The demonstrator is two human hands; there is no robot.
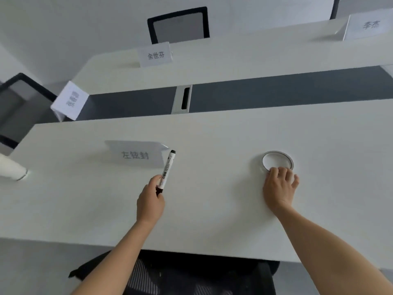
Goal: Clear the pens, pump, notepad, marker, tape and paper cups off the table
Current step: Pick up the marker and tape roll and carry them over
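My left hand (151, 199) grips the lower end of a white marker (167, 170) with black ends, its far tip pointing up and away above the white table (85, 199). To the right, a roll of clear tape (277, 160) lies flat on the table. My right hand (280, 184) is at the roll's near edge, its fingers curled over the rim; whether the roll is lifted I cannot tell. No pens, pump or notepad are in sight.
A name card (136, 155) stands just left of the marker. A white cylindrical object (12, 168) lies at the table's left edge. More name cards (155, 54) stand beyond the grey divider (276, 94). Black chairs stand in front of me (191, 273) and across (178, 24).
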